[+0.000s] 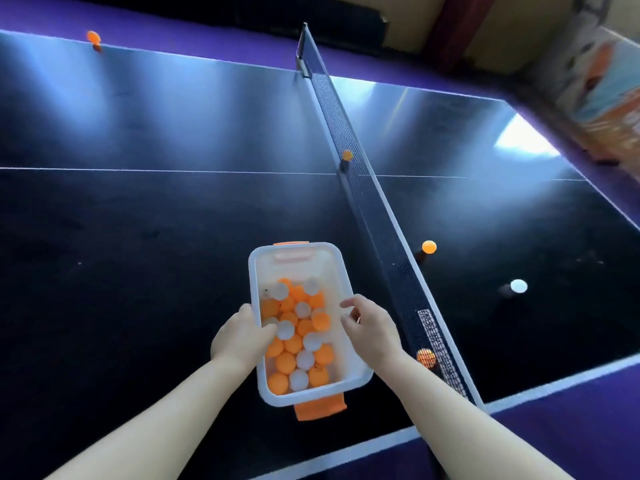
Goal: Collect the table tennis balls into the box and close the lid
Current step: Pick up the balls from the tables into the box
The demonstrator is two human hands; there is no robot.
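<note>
Head-camera view looking down on a dark table tennis tabletop (138, 278) divided by a net (367, 202). A clear plastic box (313, 393) with orange latches is at the near edge, just left of the net, about half filled with orange and white balls. No lid is in view, and it is unclear whether the box rests on the tabletop or is held just above it. The left grip (239, 337), a bare hand, clasps the box's left rim with the thumb hooked over the wall among the balls. The right grip (370, 330), the other bare hand, hovers at the right rim, fingers loosely curled with nothing visible in them. Five balls remain loose. The nearest ball (426, 357), orange, shows through the net mesh just beside the right wrist. An orange ball (429, 247) and a white ball (518, 286) lie beyond the net, well apart from the right grip. A net-side ball (346, 155) sits further along, and a far ball (92, 37) is at the distant left edge. Collecting probably goes best with the box kept level and close. The right grip should take the nearest ball first, lightly, since these balls roll at a touch.
</note>
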